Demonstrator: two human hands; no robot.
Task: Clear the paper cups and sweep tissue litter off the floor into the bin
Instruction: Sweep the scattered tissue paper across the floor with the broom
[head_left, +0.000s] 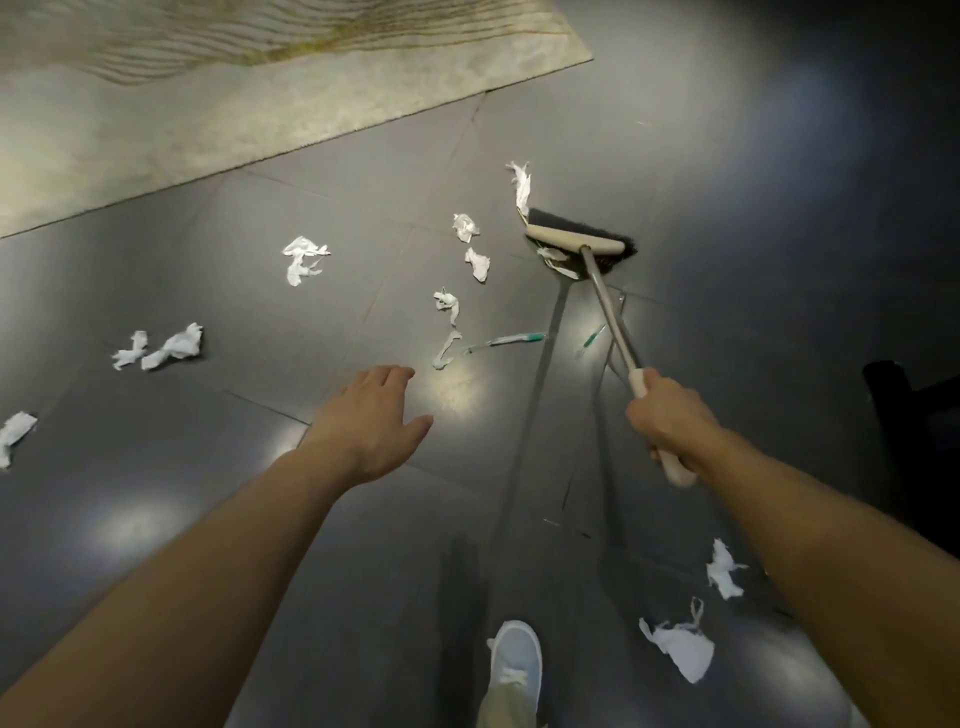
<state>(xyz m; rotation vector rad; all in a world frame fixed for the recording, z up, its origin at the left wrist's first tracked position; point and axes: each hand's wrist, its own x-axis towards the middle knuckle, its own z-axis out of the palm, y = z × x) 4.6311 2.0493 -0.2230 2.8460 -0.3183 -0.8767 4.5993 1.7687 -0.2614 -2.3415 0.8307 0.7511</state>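
My right hand (670, 415) grips the beige handle of a broom (610, 317). The broom's dark bristle head (582, 236) rests on the dark tiled floor ahead of me, with a torn tissue strip (521, 187) at its far left corner and scraps under it. Several crumpled white tissue pieces lie scattered: one clump (304, 260) at centre left, small ones (470, 244) beside the broom head, a pair (161, 348) at left, two more (680, 644) near my right forearm. My left hand (371, 415) hovers above the floor, fingers relaxed, holding nothing. No cups or bin are in view.
A pale beige rug (208, 114) covers the floor at upper left, its edge running diagonally. My foot in a white shoe (514, 665) stands at bottom centre. A dark furniture piece (909, 415) is at the right edge. Two thin green-tipped sticks (506, 340) lie on the tiles.
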